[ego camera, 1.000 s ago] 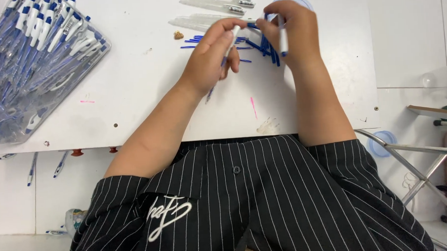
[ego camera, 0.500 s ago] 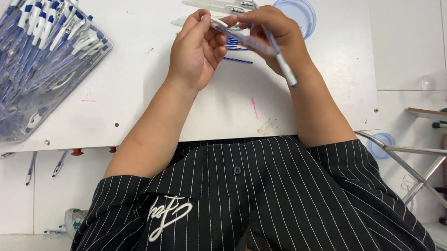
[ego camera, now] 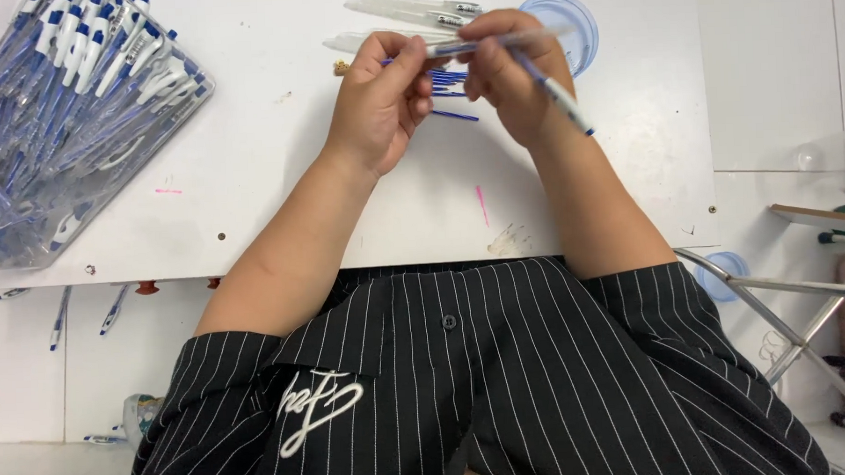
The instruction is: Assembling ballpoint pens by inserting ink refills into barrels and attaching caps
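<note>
Top centre of frame: left hand [ego camera: 380, 103] pinches one end of a clear pen barrel [ego camera: 491, 44], right hand [ego camera: 510, 75] clamps the other end plus a blue-tipped pen [ego camera: 553, 92]. Risk, imo: barrel slips out, rolls among loose blue refills [ego camera: 450, 82] on the table [ego camera: 280, 177].

At your ten o'clock sat a clear plastic bag [ego camera: 63, 128] of blue-and-white pens, lying slumped on the white surface [ego camera: 281, 205] and running off the left edge. At one o'clock lay a round, translucent blue lid [ego camera: 574, 26]. You had no labels, signs or screens in view.
</note>
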